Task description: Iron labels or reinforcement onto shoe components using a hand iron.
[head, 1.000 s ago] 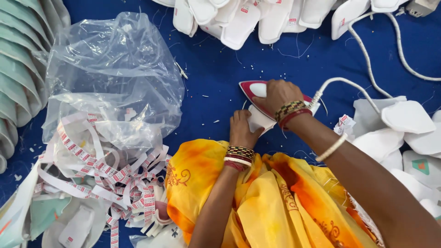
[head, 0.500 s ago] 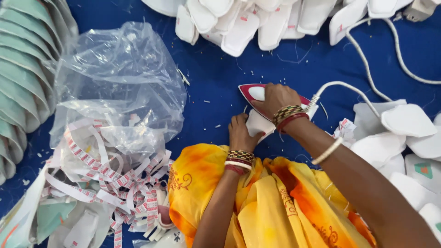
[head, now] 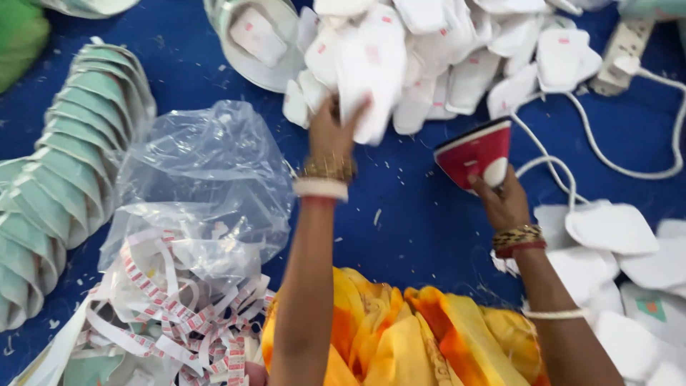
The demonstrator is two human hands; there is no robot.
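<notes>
Left hand (head: pixel 330 132) gripping soft white pad (head: pixel 371 68), right hand (head: pixel 504 204) tilting glossy red iron (head: pixel 477 151)

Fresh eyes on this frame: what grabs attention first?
The red and white electric iron, tipped up on the blue cloth surface right of centre under the right hand. Next, the left hand stretched up into the heap of white fabric pieces along the top edge. At left, a crumpled clear plastic bag lies over a tangle of red-printed white paper strips.
</notes>
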